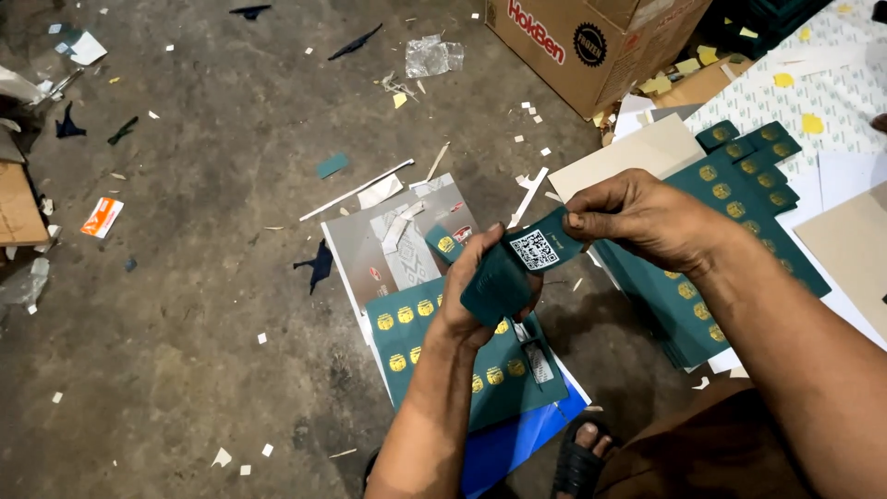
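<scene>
Green die-cut card carton blank (517,263) was held pinched by left hand (480,296) and right hand (637,217) — creases (pre-scored, apparently) deserved firm, square folding.

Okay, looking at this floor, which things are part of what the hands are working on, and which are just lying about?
Part of the work:
- green card piece held by the left hand and the right hand
- green printed sheet with gold emblems below the hands
- stack of green cut pieces at right

Lying about:
- cardboard box
- crumpled clear plastic
- paper scraps
- orange wrapper
</scene>
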